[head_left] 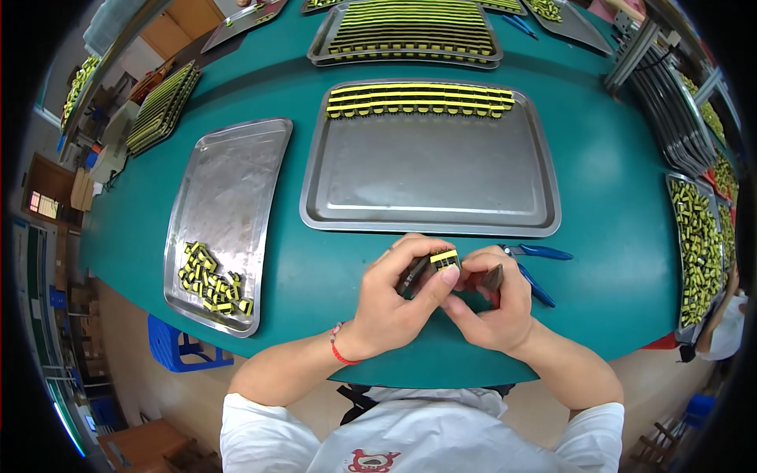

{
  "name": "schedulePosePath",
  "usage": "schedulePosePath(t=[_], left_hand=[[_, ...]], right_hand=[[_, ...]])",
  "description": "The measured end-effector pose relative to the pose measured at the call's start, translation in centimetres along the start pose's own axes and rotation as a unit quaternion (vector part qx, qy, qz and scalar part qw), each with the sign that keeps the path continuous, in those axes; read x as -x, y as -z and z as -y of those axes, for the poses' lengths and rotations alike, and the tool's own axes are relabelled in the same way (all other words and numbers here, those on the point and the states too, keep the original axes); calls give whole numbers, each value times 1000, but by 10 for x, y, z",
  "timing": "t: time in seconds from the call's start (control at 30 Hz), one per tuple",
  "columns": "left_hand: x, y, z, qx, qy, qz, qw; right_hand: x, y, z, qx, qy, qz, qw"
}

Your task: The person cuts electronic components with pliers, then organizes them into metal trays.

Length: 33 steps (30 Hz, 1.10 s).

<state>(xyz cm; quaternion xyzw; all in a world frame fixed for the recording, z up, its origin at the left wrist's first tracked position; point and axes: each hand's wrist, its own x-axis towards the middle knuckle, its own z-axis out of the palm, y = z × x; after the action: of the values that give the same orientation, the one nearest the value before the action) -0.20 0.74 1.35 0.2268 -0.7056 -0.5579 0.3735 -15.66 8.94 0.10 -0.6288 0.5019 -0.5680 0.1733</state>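
Between thumb and fingers, my left hand (396,303) pinches a small transformer (445,259) with a yellow top and black sides. A dark piece shows against that hand's fingers, its kind unclear. My right hand (495,303) is closed just beside the transformer, with its fingertips close to or touching it. Something dark brown and pointed, with a bit of red below, sticks out of the right hand; I cannot make out what it is. Blue-handled cutters (544,252) lie on the table right behind the right hand, partly hidden by it.
Beyond my hands, a large metal tray (430,225) holds rows of transformers (418,100) along its far side. At left, a narrower tray (229,158) carries a loose pile of transformers (213,280). More filled trays (694,252) stand at the right edge, back and far left of the green table (631,260).
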Motion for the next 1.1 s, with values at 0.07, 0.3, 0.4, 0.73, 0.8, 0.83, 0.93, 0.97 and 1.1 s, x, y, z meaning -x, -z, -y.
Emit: schedulePosePath(t=[0.07, 0.3, 0.4, 0.73, 0.8, 0.83, 0.93, 0.97, 1.1], left_hand=[[4, -7, -2, 46, 50, 6, 998], [5, -12, -4, 75, 67, 12, 995], [5, -11, -2, 66, 67, 18, 995], [-4, 6, -8, 3, 57, -34, 998], [-8, 10, -6, -48, -12, -59, 997], [-8, 11, -3, -74, -51, -53, 995], [-7, 12, -3, -87, -101, -31, 991], [-7, 12, -3, -86, -103, -16, 991], [-7, 12, -1, -113, -149, -14, 982]], right_hand=[[4, -1, -6, 43, 28, -25, 998], [2, 0, -7, 74, 51, -51, 995], [1, 0, -5, 88, 46, -54, 994], [6, 19, 20, -226, -114, 38, 967], [1, 26, 28, -464, -318, 205, 801], [2, 24, 28, -483, -312, 240, 782], [-4, 21, 35, -514, -407, 279, 702], [-3, 20, 31, -522, -406, 286, 694], [-3, 21, 27, -535, -408, 285, 683]])
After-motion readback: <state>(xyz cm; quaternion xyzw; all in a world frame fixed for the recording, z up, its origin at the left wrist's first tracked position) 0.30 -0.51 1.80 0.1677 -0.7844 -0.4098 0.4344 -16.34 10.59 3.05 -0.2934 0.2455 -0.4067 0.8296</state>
